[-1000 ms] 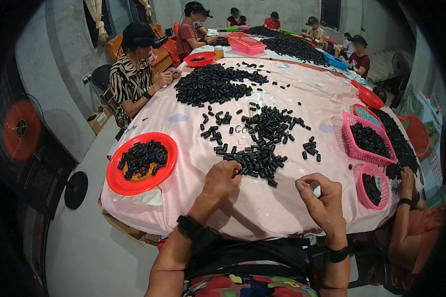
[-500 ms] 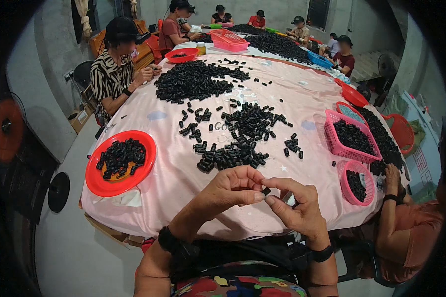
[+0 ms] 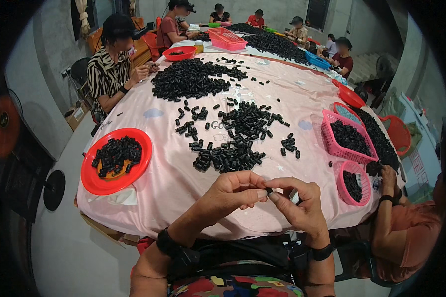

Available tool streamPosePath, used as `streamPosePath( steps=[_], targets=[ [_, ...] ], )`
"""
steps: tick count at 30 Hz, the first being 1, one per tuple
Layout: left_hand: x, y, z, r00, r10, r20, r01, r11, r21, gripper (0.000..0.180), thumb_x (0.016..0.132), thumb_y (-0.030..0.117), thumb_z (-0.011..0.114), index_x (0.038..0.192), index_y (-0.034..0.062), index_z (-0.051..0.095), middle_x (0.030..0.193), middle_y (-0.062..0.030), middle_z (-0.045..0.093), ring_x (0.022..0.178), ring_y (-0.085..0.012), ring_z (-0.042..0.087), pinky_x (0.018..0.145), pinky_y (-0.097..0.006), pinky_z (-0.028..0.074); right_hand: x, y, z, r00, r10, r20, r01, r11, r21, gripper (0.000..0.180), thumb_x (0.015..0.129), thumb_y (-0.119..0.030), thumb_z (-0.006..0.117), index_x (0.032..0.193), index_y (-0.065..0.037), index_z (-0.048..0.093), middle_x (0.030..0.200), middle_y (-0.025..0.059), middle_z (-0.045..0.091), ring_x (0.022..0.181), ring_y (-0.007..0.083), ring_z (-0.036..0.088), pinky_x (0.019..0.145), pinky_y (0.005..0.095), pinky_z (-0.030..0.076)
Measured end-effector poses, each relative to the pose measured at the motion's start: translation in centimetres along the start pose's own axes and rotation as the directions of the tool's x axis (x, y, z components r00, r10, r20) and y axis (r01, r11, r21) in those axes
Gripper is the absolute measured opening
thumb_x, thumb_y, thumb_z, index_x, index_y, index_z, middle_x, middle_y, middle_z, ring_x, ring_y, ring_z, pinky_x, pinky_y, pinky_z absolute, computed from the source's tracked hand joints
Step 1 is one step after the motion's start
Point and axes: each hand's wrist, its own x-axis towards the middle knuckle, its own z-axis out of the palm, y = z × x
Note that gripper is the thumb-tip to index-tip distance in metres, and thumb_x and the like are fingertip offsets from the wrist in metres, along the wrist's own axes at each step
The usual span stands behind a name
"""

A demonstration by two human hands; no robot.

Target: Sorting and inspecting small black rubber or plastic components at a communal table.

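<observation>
Just above the near edge of the pink cloth, my left hand [image 3: 237, 193] and my right hand [image 3: 302, 204] meet fingertip to fingertip. Both pinch one small black cylindrical piece [image 3: 269, 191], mostly covered by the fingers. Something small and white [image 3: 295, 196] shows among my right fingers; its kind is unclear. Right beyond my hands lies a loose pile of black cylindrical pieces [image 3: 228, 157], which runs on into another cluster [image 3: 248, 121]. A few more pieces [image 3: 290, 143] lie apart to the right.
On the left is a red plate [image 3: 142, 171] of black pieces. Pink baskets [image 3: 327, 136] [image 3: 341, 190] hold more at right. A larger heap [image 3: 188, 79] lies farther off, near a seated person in a striped shirt [image 3: 109, 69]. Another person's arm [image 3: 389, 213] rests at right.
The small piece between my fingertips has turned and is more covered now. My hands stay together in nearly the same spot. The whole view has shifted slightly.
</observation>
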Motion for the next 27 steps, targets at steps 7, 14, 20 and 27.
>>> streamPosePath(
  steps=[7, 14, 20, 27],
  targets=[
    [0.0, 0.4, 0.3, 1.0, 0.01, -0.006, -0.01, 0.998, -0.064, 0.023, 0.087, 0.009, 0.059, 0.11, 0.0019, 0.059, 0.091, -0.0036, 0.064, 0.072, -0.0046, 0.052, 0.065, -0.019, 0.042, -0.2, 0.4, -0.3, 0.999, -0.015, -0.046, 0.015, 1.0, -0.005, 0.024, 0.08, -0.001, 0.064, 0.104, -0.002, 0.066, 0.087, 0.0102, 0.071, 0.071, 0.0124, 0.066, 0.061, 0.0232, 0.049],
    [-0.2, 0.4, 0.6, 0.999, 0.024, -0.027, -0.027, 0.994, -0.11, 0.02, 0.087, 0.008, 0.06, 0.107, 0.0023, 0.059, 0.09, -0.0035, 0.063, 0.072, -0.0056, 0.053, 0.066, -0.019, 0.043, -0.2, 0.0, -0.4, 0.998, 0.025, -0.053, -0.025, 1.0, -0.002, 0.024, 0.079, -0.004, 0.067, 0.104, -0.003, 0.067, 0.084, 0.0079, 0.071, 0.065, 0.0109, 0.065, 0.061, 0.0225, 0.049],
    [-0.3, 0.5, 1.0, 0.997, 0.046, -0.055, -0.051, 0.994, -0.093, 0.021, 0.085, 0.008, 0.064, 0.105, 0.0023, 0.059, 0.089, -0.0018, 0.062, 0.074, -0.0054, 0.054, 0.067, -0.019, 0.043, -0.2, 0.1, -0.4, 0.997, -0.027, -0.077, 0.021, 0.998, -0.067, 0.023, 0.078, -0.004, 0.068, 0.102, -0.003, 0.068, 0.082, 0.0081, 0.071, 0.06, 0.009, 0.061, 0.058, 0.0221, 0.048],
    [-0.2, 0.1, 1.7, 0.978, 0.171, -0.122, -0.171, 0.985, 0.012, 0.021, 0.083, -0.001, 0.065, 0.102, 0.0016, 0.057, 0.092, -0.003, 0.063, 0.086, -0.0066, 0.058, 0.077, -0.02, 0.047, -0.4, -0.2, -0.6, 0.995, 0.013, -0.1, -0.018, 0.999, -0.045, 0.021, 0.079, -0.006, 0.069, 0.099, -0.002, 0.068, 0.076, 0.0049, 0.069, 0.057, 0.0063, 0.055, 0.053, 0.0211, 0.044]
  ],
)
